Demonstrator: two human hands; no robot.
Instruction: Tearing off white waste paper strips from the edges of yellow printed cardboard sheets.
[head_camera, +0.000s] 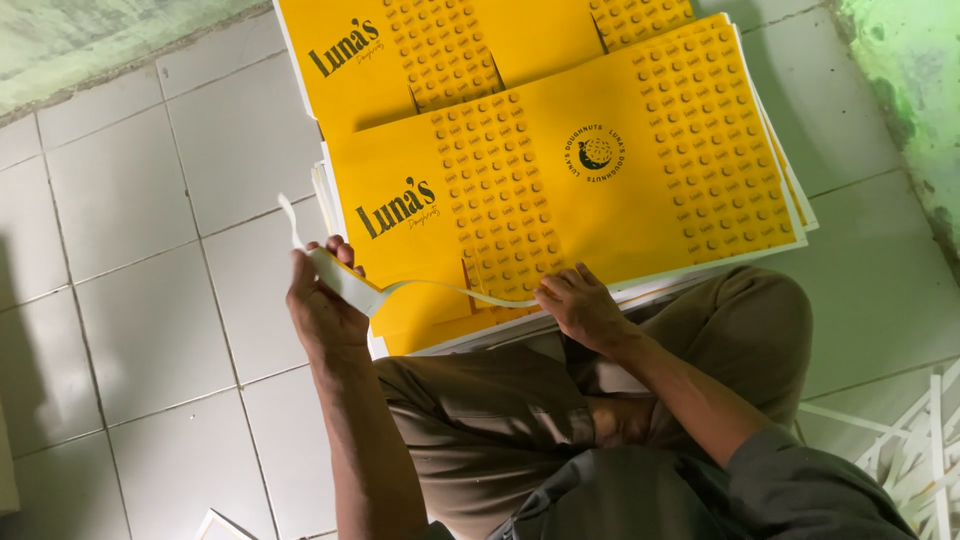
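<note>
A stack of yellow printed card sheets (560, 160) with white margins lies on the white tiled floor in front of my folded legs. My left hand (322, 300) grips a narrow white-and-yellow strip (360, 288) that curves away from the sheet's near edge. My right hand (583, 308) presses flat on the near edge of the top sheet, where the strip's other end meets the sheet.
More yellow sheets (400, 50) lie further back in the same pile. Loose white paper strips (915, 440) are heaped on the floor at the right. A green painted wall (905, 70) rises at the far right. White floor tiles (150, 250) spread to the left.
</note>
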